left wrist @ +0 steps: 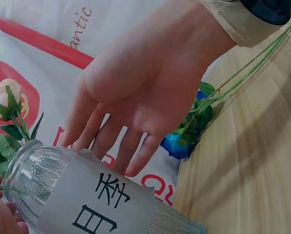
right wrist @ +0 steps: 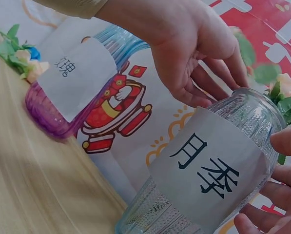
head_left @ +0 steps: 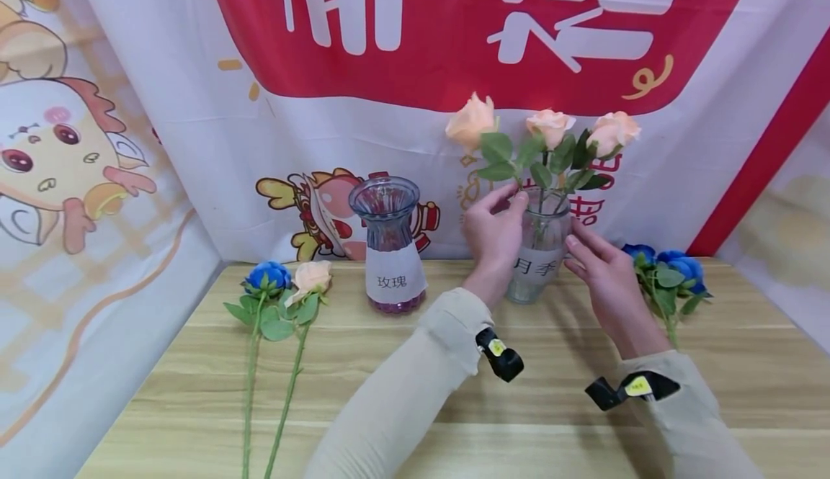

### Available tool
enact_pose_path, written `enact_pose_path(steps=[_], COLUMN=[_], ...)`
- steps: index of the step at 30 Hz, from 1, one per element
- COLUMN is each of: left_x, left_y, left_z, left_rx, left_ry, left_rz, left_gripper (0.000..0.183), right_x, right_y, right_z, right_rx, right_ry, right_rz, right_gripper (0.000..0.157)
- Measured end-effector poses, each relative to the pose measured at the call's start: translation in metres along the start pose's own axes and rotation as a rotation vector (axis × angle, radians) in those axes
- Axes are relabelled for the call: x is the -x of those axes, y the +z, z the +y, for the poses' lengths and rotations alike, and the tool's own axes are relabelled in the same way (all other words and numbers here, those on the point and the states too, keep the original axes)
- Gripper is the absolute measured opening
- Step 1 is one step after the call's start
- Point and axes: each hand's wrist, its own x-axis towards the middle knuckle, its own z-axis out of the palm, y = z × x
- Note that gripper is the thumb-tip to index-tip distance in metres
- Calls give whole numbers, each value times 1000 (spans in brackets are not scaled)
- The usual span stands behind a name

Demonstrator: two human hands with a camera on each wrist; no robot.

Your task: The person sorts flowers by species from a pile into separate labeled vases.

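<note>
A clear glass vase (head_left: 533,277) with a white label stands on the table and holds three peach roses (head_left: 550,127). My left hand (head_left: 496,238) is at the vase's left side, thumb and fingertips right at the rim, close to the stem of the left-leaning rose. In the right wrist view this left hand (right wrist: 194,48) has bent, loose fingers beside the glass. My right hand (head_left: 609,284) is on the opposite side, fingertips at the vase wall. Its fingers show extended, palm facing the vase, in the left wrist view, where the right hand (left wrist: 140,92) fills the middle.
To the left stands a blue-and-purple glass vase (head_left: 389,230) with its own label. A blue rose (head_left: 267,277) and a peach rose (head_left: 311,281) lie at the table's left. Blue roses (head_left: 681,270) lie behind my right wrist. A printed cloth (head_left: 311,133) hangs along the table's back edge.
</note>
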Motion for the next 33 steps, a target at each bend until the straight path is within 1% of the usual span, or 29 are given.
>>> enact_pose_path(steps=[3, 5, 10, 16, 19, 21, 26, 29, 33], left_x=[1, 2, 6, 13, 16, 18, 25, 29, 33], left_y=[0, -1, -7, -25, -38, -49, -82, -104, -135], left_z=[2, 2, -1, -3, -5, -7, -17, -23, -31], left_rx=[-72, -94, -41, -48, -33, -15, -8, -17, 4], left_ry=[-11, -17, -14, -25, -11, 21, 77, 76, 61], left_rz=[-12, -13, -21, -42, -49, -56, -82, -97, -119], left_gripper=[20, 19, 21, 26, 26, 26, 24, 24, 29], right_x=[-1, -1, -1, 1, 1, 2, 2, 1, 0], right_y=[1, 2, 3, 2, 0, -1, -3, -4, -3], right_z=[0, 0, 0, 1, 1, 1, 1, 1, 2], right_rx=[1, -1, 0, -4, 1, 5, 15, 17, 18], right_ry=[2, 2, 0, -3, -4, -7, -12, -8, -5], right_rz=[1, 1, -4, -16, -18, -17, -20, -25, -28], right_gripper=[77, 78, 78, 77, 78, 78, 78, 78, 78])
